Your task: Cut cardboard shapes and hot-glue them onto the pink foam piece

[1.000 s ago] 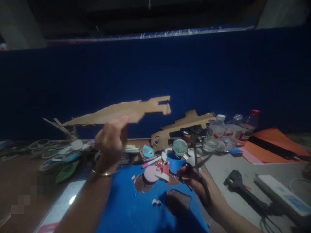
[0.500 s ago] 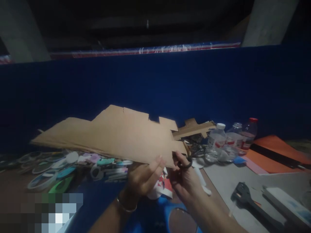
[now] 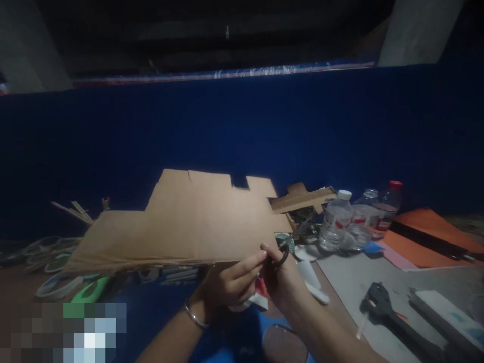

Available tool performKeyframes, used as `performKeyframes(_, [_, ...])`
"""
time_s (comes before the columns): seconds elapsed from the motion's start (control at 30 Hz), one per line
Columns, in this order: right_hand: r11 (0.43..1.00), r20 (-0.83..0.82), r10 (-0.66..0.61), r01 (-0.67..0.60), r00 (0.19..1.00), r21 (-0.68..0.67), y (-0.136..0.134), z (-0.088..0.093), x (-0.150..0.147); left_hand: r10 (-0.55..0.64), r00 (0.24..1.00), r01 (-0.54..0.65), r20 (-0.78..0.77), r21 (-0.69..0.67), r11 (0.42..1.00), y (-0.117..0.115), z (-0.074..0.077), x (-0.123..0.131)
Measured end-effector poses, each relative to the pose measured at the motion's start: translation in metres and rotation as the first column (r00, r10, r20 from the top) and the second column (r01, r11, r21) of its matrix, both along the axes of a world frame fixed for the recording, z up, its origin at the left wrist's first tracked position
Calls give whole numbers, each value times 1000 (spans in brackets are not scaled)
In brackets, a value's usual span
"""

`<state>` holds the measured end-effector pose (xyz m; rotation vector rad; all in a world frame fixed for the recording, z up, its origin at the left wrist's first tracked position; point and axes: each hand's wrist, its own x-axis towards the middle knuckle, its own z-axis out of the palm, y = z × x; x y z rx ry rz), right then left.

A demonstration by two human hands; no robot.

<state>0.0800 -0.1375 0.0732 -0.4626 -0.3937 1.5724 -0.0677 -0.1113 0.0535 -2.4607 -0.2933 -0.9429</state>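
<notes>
A large brown cardboard sheet [image 3: 212, 217] with notches cut in its top and right edges is held up in front of me. My left hand [image 3: 230, 282], with a silver bangle at the wrist, is closed on its lower edge. At the sheet's lower right corner, my right hand [image 3: 280, 275] is closed around scissors, whose black ring handle [image 3: 282, 256] shows at the thumb. Their blades are hard to make out. The fingertips of both hands almost meet there.
Clear plastic bottles [image 3: 336, 222] stand right of the sheet, before orange paper [image 3: 427, 237]. A black glue gun [image 3: 381, 300] lies on a grey board [image 3: 348, 282]. Behind the sheet is a cardboard strip [image 3: 302, 200]; left are tape rolls and a green object [image 3: 91, 290]. A blue partition [image 3: 242, 126] rises behind.
The cardboard has tilted, its left end swinging down and toward me, uncovering thin sticks behind it. Both hands stay near its lower right corner, with the left fingers now closer to the right hand.
</notes>
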Motion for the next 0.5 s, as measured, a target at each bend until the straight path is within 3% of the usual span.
performKeyframes(0.27, [984, 12, -172, 172, 985, 48, 4, -1, 3, -188, 977, 198, 102, -94, 976, 1, 4, 2])
performKeyframes(0.33, [977, 0, -210, 209, 978, 51, 8, -1, 8, -193, 969, 230, 152, -276, 933, 4, 2, 0])
performKeyframes(0.37, [972, -6, -231, 231, 973, 53, 10, -1, 11, -160, 963, 241, 217, -429, 871, 6, 0, -1])
performKeyframes(0.43, [960, -22, -271, 272, 962, 63, 13, 0, 15, 6, 934, 264, 358, -702, 661, 10, -4, -1])
performKeyframes(0.5, [950, -37, -301, 303, 953, 73, 13, 1, 15, 198, 879, 296, 433, -823, 484, 12, -8, 4])
